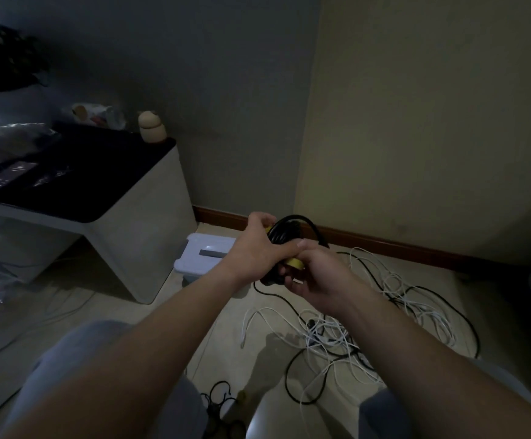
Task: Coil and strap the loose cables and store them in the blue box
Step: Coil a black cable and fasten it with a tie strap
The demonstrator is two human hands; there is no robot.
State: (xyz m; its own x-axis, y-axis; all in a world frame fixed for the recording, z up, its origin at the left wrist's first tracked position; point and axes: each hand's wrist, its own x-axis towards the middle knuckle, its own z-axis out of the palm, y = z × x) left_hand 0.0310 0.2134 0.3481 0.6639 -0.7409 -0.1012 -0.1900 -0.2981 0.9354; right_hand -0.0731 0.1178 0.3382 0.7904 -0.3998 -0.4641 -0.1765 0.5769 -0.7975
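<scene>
The hands are close together above the floor: the left hand [254, 248] grips a coiled black cable [284, 229], while the right hand [314, 274] pinches a yellow strap [295, 263] against it. The blue box [204, 251] sits just beyond, to the left, and loose white and black cables [368, 315] sprawl to the right.

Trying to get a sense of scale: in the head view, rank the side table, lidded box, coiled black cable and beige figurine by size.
1. side table
2. lidded box and coiled black cable: look alike; box partly hidden, cable nearer, so unranked
3. beige figurine
</scene>
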